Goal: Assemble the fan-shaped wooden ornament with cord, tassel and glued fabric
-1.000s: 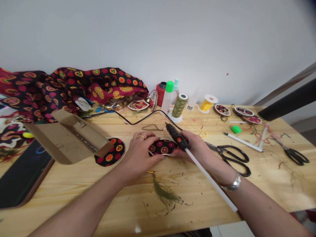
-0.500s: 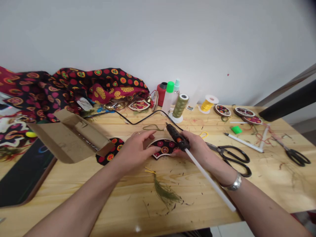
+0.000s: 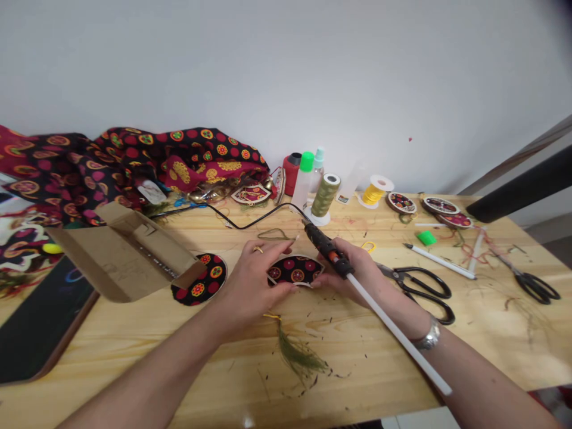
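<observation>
Both hands hold a small fan-shaped piece [image 3: 295, 270] covered in black fabric with red and yellow dots, just above the wooden table [image 3: 366, 357]. My left hand [image 3: 250, 280] pinches its left end, a ring on one finger. My right hand [image 3: 357, 273] pinches the right end and also grips a black hot glue gun [image 3: 325, 245] with a long white glue stick [image 3: 397, 333] sticking out toward me. The gun's black cord [image 3: 250, 221] runs off to the left. A green tassel [image 3: 297, 351] lies below the piece.
An open cardboard box [image 3: 120, 253] and a round fabric disc [image 3: 201, 280] lie left. Patterned cloth [image 3: 134, 161] is piled at the back left. Thread spools and bottles [image 3: 313, 179] stand by the wall. Black scissors [image 3: 420, 289], a pen [image 3: 440, 259] and more scissors [image 3: 531, 280] lie right.
The fabric piece was turned and tilted between my hands, then levelled again. My right hand with the glue gun shifted slightly right. My left fingers regripped the left end.
</observation>
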`<state>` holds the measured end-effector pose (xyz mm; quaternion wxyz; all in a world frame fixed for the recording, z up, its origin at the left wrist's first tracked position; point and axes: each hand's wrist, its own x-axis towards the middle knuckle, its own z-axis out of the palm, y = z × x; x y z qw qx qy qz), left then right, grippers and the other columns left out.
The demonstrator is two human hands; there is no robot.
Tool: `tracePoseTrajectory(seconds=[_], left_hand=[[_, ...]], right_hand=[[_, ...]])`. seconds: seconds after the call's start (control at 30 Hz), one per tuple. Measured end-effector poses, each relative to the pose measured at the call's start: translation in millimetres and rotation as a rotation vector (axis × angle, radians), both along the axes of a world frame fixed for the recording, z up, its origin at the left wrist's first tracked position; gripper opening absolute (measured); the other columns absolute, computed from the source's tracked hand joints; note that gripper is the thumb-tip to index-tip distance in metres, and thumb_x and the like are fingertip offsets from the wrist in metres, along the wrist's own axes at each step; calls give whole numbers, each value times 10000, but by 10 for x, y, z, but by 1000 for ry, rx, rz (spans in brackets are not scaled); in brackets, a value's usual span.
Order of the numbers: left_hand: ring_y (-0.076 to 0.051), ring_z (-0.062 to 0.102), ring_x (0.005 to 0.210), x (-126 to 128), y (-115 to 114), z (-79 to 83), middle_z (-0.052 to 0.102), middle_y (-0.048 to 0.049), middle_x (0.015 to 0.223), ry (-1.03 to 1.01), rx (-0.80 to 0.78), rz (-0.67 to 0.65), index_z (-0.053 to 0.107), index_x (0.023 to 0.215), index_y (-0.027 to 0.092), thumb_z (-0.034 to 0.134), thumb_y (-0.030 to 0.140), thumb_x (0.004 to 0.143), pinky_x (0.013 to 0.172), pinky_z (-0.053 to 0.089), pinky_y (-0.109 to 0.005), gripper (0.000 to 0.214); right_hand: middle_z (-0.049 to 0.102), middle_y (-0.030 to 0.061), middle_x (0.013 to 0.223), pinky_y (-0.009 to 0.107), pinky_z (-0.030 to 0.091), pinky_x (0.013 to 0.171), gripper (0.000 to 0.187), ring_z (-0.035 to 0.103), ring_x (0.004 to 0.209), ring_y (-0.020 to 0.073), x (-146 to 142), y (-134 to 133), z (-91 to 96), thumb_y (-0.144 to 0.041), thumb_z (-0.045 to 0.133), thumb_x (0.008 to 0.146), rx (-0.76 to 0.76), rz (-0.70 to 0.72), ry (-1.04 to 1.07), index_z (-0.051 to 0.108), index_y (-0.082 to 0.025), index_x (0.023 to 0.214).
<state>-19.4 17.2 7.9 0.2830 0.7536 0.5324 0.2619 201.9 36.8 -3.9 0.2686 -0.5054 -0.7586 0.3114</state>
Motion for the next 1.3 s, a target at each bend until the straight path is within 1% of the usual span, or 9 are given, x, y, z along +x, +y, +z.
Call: tracePoseTrajectory(seconds=[0.07, 0.23, 0.4, 0.6, 0.8, 1.0, 1.17, 1.3], left_hand=[[-232, 405, 1162, 1, -5, -14, 562, -62, 1155, 0, -17, 2, 476, 1282, 229, 678, 270, 693, 964, 387, -390, 623], [-227, 410, 1139, 9, -2, -33, 566, -75, 1143, 39, -29, -1, 471, 1290, 205, 679, 263, 693, 974, 374, -387, 635], [-229, 418, 1133, 21, 0, -35, 569, -87, 1147, 41, -36, 15, 484, 1277, 183, 691, 272, 688, 976, 371, -392, 631], [-231, 425, 1117, 19, -2, -28, 582, -67, 1124, 25, -37, 10, 474, 1284, 214, 691, 267, 687, 957, 385, -404, 637], [-228, 433, 1108, 21, -2, -34, 591, -52, 1096, 2, -36, 15, 457, 1296, 245, 687, 268, 693, 957, 384, -409, 646], [-232, 436, 1123, 23, 1, -47, 587, -48, 1089, -14, -61, 38, 451, 1303, 254, 697, 280, 676, 967, 380, -405, 675], [-238, 429, 1129, 31, -3, -45, 598, -51, 1093, -28, -75, 40, 448, 1306, 254, 697, 275, 673, 960, 379, -423, 680], [-235, 445, 1121, 39, -3, -53, 591, -56, 1104, -20, -70, 43, 457, 1300, 234, 698, 272, 674, 957, 383, -407, 672]], right_hand=[[569, -14, 749, 242, 383, 576, 346, 510, 662, 143, -10, -5, 13, -378, 737, 628, -6, 10, -16, 535, -196, 842], [564, -12, 757, 243, 373, 577, 336, 507, 665, 146, -19, -8, 41, -355, 736, 626, -28, 27, -53, 523, -199, 833], [554, -10, 751, 246, 366, 575, 306, 499, 672, 151, -45, -30, 136, -331, 722, 639, -77, 16, -76, 520, -195, 824], [568, 10, 790, 263, 375, 601, 331, 513, 717, 172, -96, -39, 232, -304, 743, 614, -123, -14, -109, 532, -181, 837], [574, 16, 774, 264, 375, 587, 327, 512, 693, 170, -104, -39, 236, -310, 743, 613, -129, -21, -104, 541, -179, 835], [584, 19, 777, 263, 383, 582, 323, 517, 679, 167, -112, -54, 223, -319, 729, 629, -89, -21, -104, 550, -187, 863], [588, 28, 782, 266, 388, 587, 317, 514, 675, 167, -115, -54, 217, -306, 726, 625, -83, -9, -117, 547, -181, 855], [572, 22, 759, 258, 378, 574, 297, 499, 664, 161, -118, -47, 210, -316, 718, 629, -82, -6, -139, 535, -180, 819]])
